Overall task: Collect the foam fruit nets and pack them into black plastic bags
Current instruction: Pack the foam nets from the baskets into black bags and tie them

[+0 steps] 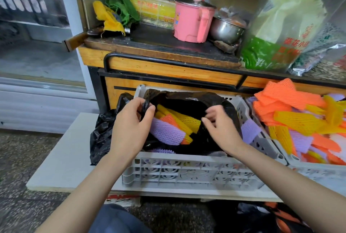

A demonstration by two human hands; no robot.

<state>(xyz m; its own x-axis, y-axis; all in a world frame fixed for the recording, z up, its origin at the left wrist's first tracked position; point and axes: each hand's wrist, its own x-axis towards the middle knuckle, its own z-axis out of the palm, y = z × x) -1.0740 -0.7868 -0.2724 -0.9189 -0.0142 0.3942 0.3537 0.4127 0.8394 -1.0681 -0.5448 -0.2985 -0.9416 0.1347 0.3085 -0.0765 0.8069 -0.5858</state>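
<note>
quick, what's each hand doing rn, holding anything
Left hand: closed, gripping the black bag by its rim.
Right hand: closed, pinching the bag's opposite rim; slightly blurred.

Pink lidded mug (192,21), steel pot (226,30), green cloth (119,5) and yellow cloth (109,19) on a wooden shelf (131,59).

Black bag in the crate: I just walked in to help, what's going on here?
A person is packing foam nets into a black plastic bag set in a grey crate. The left hand grips the bag's rim and the right hand pinches its other edge. Yellow, orange and purple ones already lie inside; loose nets are heaped in the second crate on the right.
</note>
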